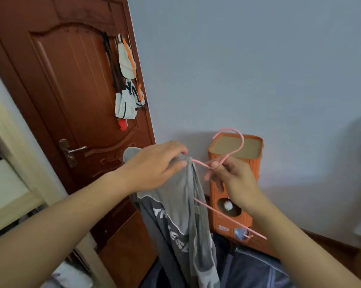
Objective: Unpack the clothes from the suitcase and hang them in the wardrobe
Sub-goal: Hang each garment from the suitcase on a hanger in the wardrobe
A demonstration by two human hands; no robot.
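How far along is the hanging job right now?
Done: nothing visibly hung in the wardrobe, which sits mostly out of frame. In hand: the left hand grips the grey garment at one end of the pink hanger, held by the right hand. Left: finish seating the garment, hang it, and empty the suitcase.

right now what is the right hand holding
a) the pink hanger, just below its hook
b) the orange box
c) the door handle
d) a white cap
a: the right hand pinches the pink hanger just under the hook, while the left hand grips the grey garment at the hanger's other end.
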